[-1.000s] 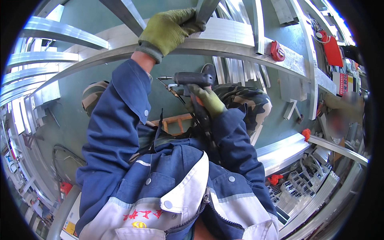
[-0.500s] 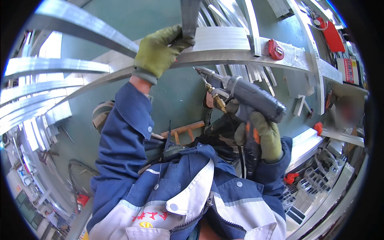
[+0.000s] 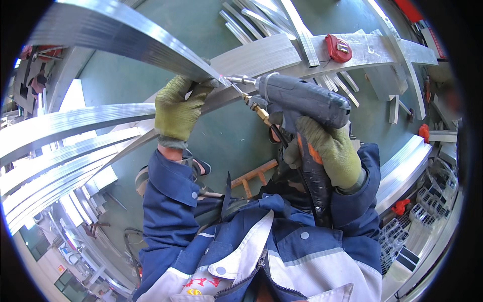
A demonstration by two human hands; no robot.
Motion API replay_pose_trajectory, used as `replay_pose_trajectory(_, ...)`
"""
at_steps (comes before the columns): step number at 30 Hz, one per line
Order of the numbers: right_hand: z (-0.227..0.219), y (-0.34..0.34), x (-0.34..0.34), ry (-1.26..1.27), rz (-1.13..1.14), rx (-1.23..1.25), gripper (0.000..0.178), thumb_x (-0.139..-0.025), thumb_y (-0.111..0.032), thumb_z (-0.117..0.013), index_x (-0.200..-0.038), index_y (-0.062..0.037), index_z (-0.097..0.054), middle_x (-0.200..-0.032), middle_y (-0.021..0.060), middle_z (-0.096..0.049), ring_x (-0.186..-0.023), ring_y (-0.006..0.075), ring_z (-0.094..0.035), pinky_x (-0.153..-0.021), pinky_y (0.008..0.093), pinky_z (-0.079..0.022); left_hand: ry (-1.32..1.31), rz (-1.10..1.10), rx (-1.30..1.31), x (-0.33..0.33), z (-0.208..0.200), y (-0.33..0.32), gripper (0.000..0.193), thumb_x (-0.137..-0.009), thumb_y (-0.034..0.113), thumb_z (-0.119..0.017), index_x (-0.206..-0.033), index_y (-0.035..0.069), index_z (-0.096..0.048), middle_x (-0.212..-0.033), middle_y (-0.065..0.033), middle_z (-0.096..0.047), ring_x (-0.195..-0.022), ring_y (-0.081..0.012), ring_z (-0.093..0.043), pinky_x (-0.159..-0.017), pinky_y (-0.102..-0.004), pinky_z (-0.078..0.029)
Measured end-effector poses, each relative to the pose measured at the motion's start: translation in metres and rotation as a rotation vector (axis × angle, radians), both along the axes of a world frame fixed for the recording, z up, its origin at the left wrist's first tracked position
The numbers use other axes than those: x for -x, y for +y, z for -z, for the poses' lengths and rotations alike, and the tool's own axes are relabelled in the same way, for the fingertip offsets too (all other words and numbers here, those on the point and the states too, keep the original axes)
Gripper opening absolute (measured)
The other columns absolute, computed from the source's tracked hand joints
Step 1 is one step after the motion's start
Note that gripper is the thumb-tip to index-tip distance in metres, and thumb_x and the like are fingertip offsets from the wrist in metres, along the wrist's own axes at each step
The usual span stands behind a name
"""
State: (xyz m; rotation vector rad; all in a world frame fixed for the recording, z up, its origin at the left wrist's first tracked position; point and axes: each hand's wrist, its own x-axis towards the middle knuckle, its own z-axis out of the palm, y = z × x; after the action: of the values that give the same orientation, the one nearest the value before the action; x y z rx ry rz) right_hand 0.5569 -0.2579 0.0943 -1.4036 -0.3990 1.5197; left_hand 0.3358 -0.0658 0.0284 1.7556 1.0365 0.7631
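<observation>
My left hand (image 3: 178,110), in a green work glove, is closed around the near end of a long silver metal bar (image 3: 133,38); some fingers are hidden behind it. The bar slants in from the upper left. In my gloved right hand (image 3: 334,151) is a grey power drill (image 3: 302,98), held by its dark grip with orange trim. A slim brass fitting (image 3: 259,111) with a dark hose runs alongside the drill's front. The drill's tip is at the end of the bar, beside my left fingers; whether it touches cannot be made out.
A pale metal beam (image 3: 375,50) crosses in front of me, carrying a flat ribbed metal piece (image 3: 256,55) and a red tape measure (image 3: 338,49). Several long bars (image 3: 75,121) extend at left. A small wooden stool (image 3: 254,176) stands below. Metal profiles (image 3: 407,171) lie at right.
The bar end and my left hand have shifted left and down, and the bar now slants leftward. My right hand has brought the drill's tip up to the bar's end.
</observation>
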Motion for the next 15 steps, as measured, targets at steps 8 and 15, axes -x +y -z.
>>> replay_pose_trajectory(8,0.008,0.004,0.0,0.029,-0.046,-0.014,0.037,-0.107,-0.029,-0.057,-0.135,-0.0035,-0.058,-0.095,0.0085,-0.068,-0.074,0.0167,-0.07,-0.061,0.0296,-0.057,-0.09,-0.005,-0.009,0.001,0.011,0.003,0.035,-0.088,0.003,-0.079,-0.123,0.008,-0.074,-0.112,-0.006,-0.076,-0.099,-0.0145,-0.071,-0.086,-0.0292,-0.057)
replay_pose_trajectory(15,0.007,0.007,0.0,-0.03,-0.091,-0.018,0.038,-0.108,-0.03,-0.057,-0.134,-0.0035,-0.058,-0.09,0.0078,-0.069,-0.073,0.0165,-0.07,-0.062,0.0296,-0.057,-0.063,0.0,-0.033,0.001,0.009,0.003,0.035,-0.088,0.004,-0.079,-0.123,0.009,-0.075,-0.112,-0.0065,-0.076,-0.099,-0.0151,-0.072,-0.087,-0.0299,-0.058)
